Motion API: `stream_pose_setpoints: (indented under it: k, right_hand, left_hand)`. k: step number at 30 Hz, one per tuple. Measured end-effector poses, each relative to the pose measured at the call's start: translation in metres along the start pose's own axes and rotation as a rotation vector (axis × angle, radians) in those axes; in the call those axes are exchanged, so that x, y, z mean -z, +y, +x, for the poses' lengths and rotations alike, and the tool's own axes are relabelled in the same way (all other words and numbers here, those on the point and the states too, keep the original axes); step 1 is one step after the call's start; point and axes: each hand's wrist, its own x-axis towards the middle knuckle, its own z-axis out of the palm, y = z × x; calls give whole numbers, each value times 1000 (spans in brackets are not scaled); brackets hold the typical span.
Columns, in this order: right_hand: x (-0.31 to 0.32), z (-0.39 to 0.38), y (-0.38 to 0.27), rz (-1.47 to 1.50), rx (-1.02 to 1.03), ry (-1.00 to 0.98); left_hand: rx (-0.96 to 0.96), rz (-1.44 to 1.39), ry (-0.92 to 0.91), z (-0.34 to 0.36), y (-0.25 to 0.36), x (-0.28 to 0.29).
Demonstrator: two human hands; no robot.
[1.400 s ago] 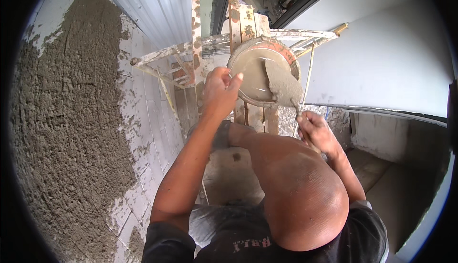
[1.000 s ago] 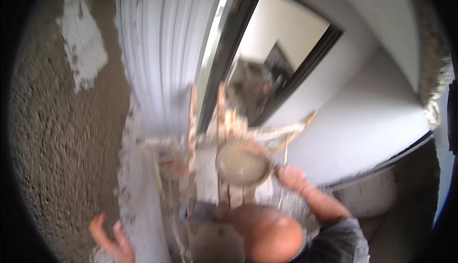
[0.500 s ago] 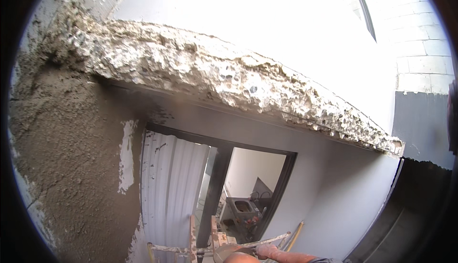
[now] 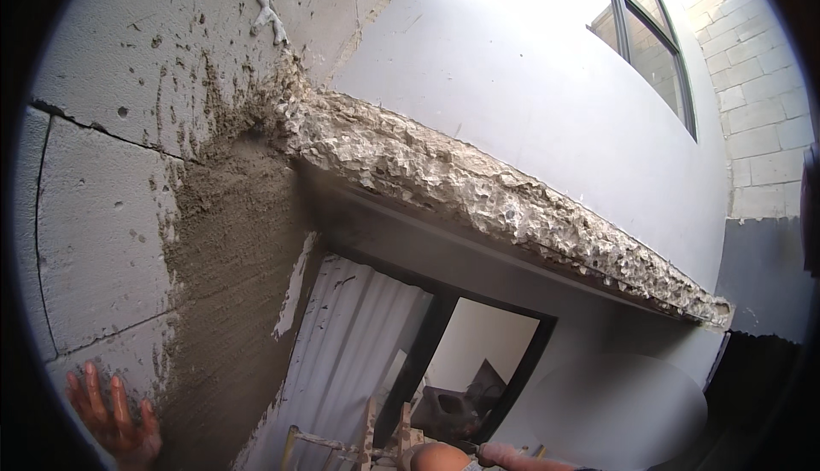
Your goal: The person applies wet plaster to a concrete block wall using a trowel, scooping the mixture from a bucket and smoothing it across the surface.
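Note:
My left hand (image 4: pixel 118 424) is raised at the lower left, fingers spread and holding nothing. It is in front of the pale block wall (image 4: pixel 98 232); whether it touches the wall I cannot tell. Beside it runs a strip of wet grey-brown mortar (image 4: pixel 231 300), spread up to the inner corner. My right hand (image 4: pixel 504 454) is low at the bottom edge, its fingers closed at the end of a dark piece, mostly hidden. Next to it is a rounded skin-toned shape (image 4: pixel 437 457) that I cannot make out.
A rough, chipped concrete ledge (image 4: pixel 487 198) slopes down rightward across the view. Under it are a corrugated white sheet (image 4: pixel 354 334) and a dark-framed opening (image 4: pixel 440 300). Splattered wooden rails (image 4: pixel 369 428) stand below. A window (image 4: pixel 649 44) is at upper right.
The view has swung left and up, so the ledge and opening sit lower and farther right. My left hand has come into view, and more block wall shows.

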Motion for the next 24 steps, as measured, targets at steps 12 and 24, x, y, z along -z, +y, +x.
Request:
stream_pose_setpoints:
  k: [12,24]
  right_hand:
    - [46,-58,-46,78,-230,-35]
    - [4,-34,-15,-3,-224,68]
  left_hand:
    - [91,-52,-78,9,12,2]
    - [-14,88,25,33,11,1]
